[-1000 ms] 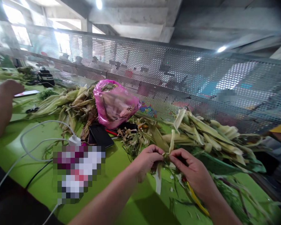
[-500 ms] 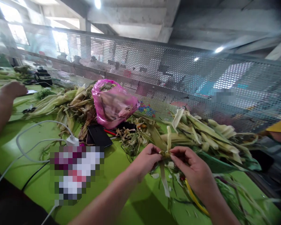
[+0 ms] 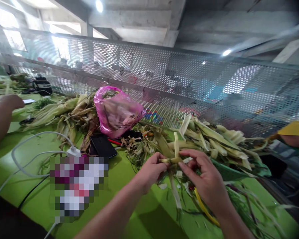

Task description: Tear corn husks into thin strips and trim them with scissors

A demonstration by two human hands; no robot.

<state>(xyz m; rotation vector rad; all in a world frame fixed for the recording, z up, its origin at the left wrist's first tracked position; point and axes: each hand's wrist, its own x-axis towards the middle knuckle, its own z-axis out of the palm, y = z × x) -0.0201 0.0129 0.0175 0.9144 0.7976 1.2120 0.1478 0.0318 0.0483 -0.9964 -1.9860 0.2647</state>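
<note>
Between my two hands is a folded corn husk strip [image 3: 175,146], one end standing upright and another hanging toward the table. My left hand [image 3: 151,171] is closed, pinching the left side of the fold between thumb and fingertips. On the other side, my right hand [image 3: 205,174] has its thumb and forefinger at the fold's right end, its other fingers curled loosely. Just behind the hands lies a heap of pale corn husks [image 3: 214,139], partly on a green plastic bag [image 3: 239,171]. Shredded dry husk [image 3: 142,146] lies behind my left hand.
A pink plastic bag [image 3: 117,113] stands at the back beside more husks [image 3: 69,113]. Toward the left are a black phone [image 3: 103,146], white cables [image 3: 27,174] and another person's arm [image 3: 1,116]. Behind the table runs a perforated metal screen [image 3: 149,76]. A yellow loop [image 3: 204,209] lies under my right wrist.
The view has shifted slightly. The crosswise fold of the husk strip now shows more openly between my hands, and my right fingertips have spread a little around its end.
</note>
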